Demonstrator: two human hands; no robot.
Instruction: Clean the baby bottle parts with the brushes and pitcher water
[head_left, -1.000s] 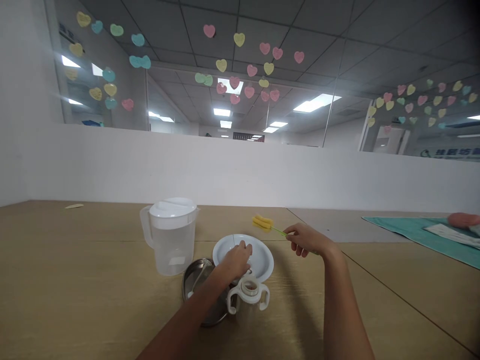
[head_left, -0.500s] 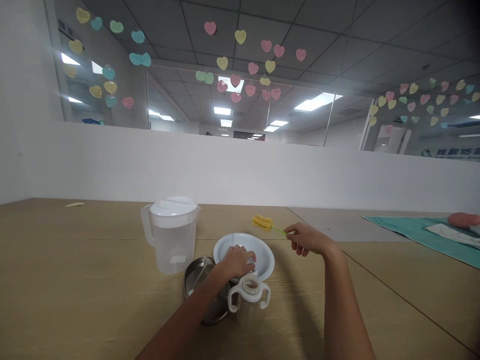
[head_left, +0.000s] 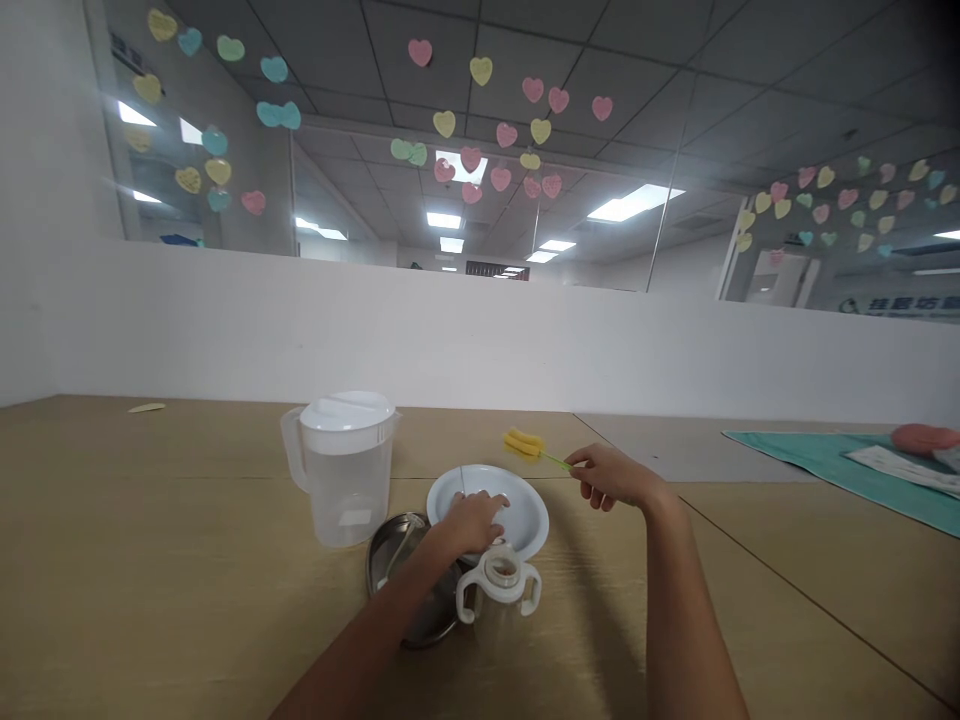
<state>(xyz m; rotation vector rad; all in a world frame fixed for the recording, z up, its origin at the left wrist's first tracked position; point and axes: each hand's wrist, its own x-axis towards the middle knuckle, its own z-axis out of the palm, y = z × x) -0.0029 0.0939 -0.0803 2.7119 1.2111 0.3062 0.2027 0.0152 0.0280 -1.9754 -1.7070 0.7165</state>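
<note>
My right hand (head_left: 606, 475) is closed around the thin green handle of a yellow sponge brush (head_left: 523, 443), whose head points left above the table. My left hand (head_left: 476, 520) reaches over a white bowl (head_left: 534, 520), its fingers apart and nothing visible between them. A thin line rises from the bowl beside that hand; what it belongs to is hidden. In front of the bowl stands a clear bottle with a white two-handled collar (head_left: 501, 570), its mouth uncovered. Under my left forearm, a round steel tray (head_left: 381, 560) holds a slim pale utensil, partly covered.
A translucent pitcher with a white lid (head_left: 349, 470) stands left of the bowl. At the far right, a teal cloth (head_left: 814, 460) carries a pink object (head_left: 924, 438) and a white cloth. A low white wall (head_left: 450, 340) borders the table's back.
The fingers of my left hand have spread and lifted slightly from a small pale item in the bowl. My right hand and the brush have hardly moved.
</note>
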